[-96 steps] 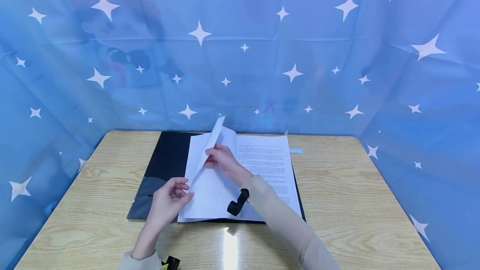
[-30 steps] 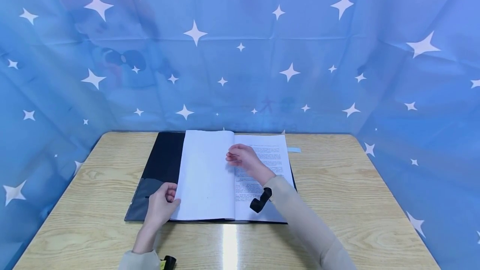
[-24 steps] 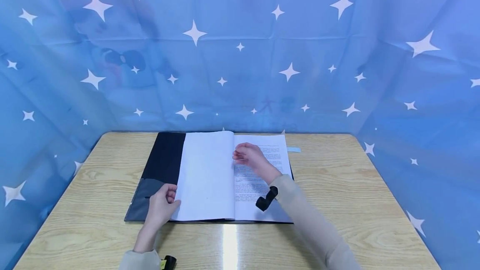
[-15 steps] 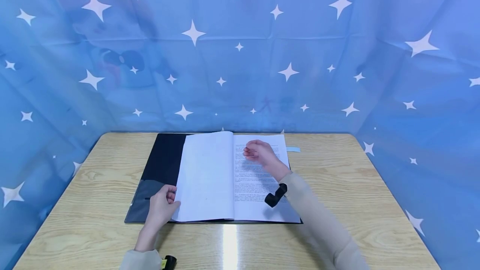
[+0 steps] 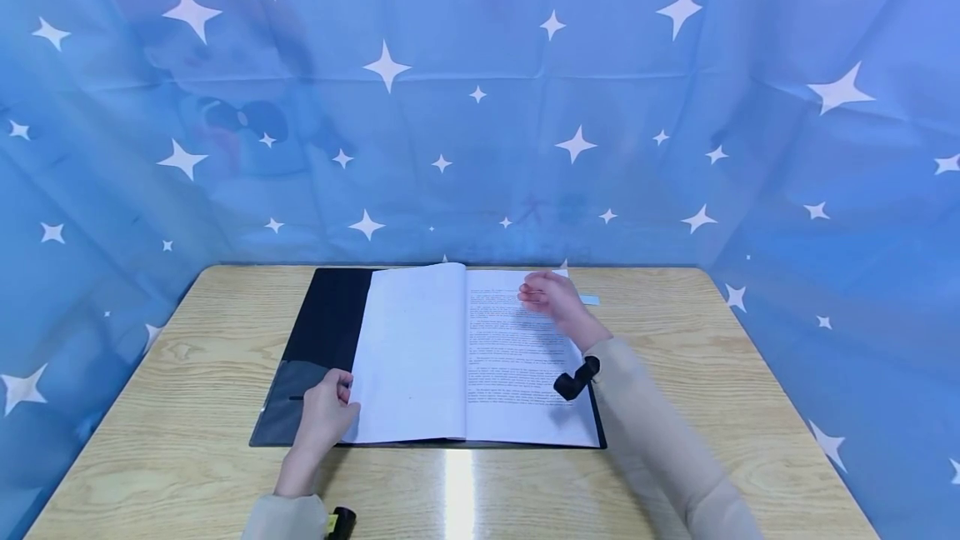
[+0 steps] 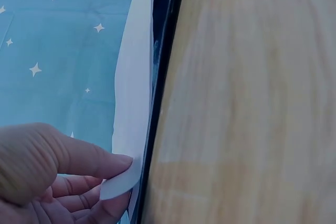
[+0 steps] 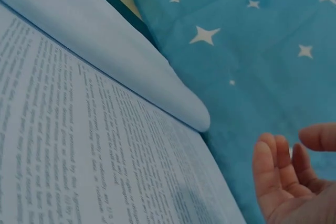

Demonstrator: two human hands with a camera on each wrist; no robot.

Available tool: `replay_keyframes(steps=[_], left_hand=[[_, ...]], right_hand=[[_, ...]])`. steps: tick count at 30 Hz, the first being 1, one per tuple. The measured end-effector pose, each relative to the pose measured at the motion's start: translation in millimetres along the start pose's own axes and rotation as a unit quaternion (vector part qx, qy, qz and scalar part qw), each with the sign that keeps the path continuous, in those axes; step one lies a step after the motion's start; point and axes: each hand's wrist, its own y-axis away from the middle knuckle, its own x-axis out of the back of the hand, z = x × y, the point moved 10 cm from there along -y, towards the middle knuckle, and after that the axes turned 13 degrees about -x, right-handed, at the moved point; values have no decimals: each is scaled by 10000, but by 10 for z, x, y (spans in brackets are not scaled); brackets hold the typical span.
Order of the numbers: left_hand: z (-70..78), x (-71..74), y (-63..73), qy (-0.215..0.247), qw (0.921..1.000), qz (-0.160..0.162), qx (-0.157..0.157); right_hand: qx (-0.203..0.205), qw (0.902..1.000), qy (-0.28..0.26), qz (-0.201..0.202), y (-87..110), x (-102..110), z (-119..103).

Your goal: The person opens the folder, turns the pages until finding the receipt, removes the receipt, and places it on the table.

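A sheaf of white pages lies spread open in a black folder (image 5: 333, 319), with a blank left page (image 5: 411, 357) and a printed right page (image 5: 517, 365). My left hand (image 5: 324, 417) is at the lower left corner of the blank page. In the left wrist view, thumb and fingers of that left hand (image 6: 68, 174) pinch the curled page corner (image 6: 119, 183). Over the upper part of the printed page hovers my right hand (image 5: 558, 307). Seen from the right wrist, the right hand (image 7: 294, 182) has loosely bent fingers and nothing between them.
A pale blue tab (image 5: 590, 300) sticks out past the right page edge. The folder lies on a wooden table (image 5: 675, 373), its far edge close to a blue curtain (image 5: 480, 182) with white stars. A black strap mount (image 5: 577, 379) sits on the right wrist.
The lifted sheet has come down flat on the left side. My right hand has let go of it and moved right across the printed page. My left hand has taken the page corner.
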Motion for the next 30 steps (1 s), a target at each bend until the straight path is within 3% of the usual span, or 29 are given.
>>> replay_keyframes(steps=[14,30], left_hand=[[3,38,4,-659,9978,-80,90],[-2,35,-10,-438,9990,0,-123]], right_hand=[[41,9981,305,540,-128,389,-33],[11,9821,964,1616,-277,762,-63]])
